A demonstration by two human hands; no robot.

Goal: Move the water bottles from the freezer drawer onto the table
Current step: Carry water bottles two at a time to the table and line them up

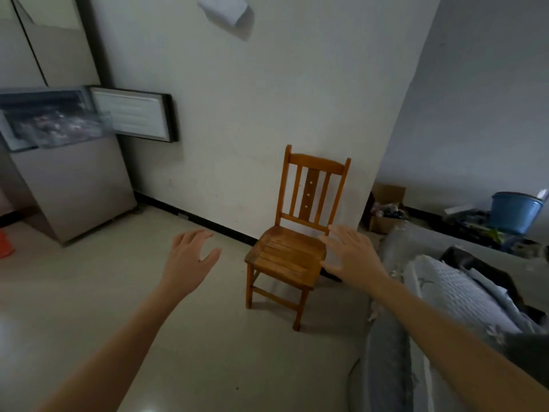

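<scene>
A grey fridge (pixel 74 185) stands at the left with its freezer door (pixel 133 117) swung open. A clear freezer drawer (pixel 59 126) is pulled out and holds frosty items; I cannot make out bottles in it. My left hand (pixel 190 257) is stretched out over the floor, fingers relaxed, holding nothing. My right hand (pixel 353 257) reaches forward beside the chair seat, fingers spread, also holding nothing. No table shows in this view.
A wooden chair (pixel 291 251) stands against the white wall ahead. At the right lies a grey covered surface (pixel 445 289) with bedding, and beyond it a cardboard box (pixel 386 209) and a blue bucket (pixel 517 209). An orange object (pixel 6 245) sits at the left edge.
</scene>
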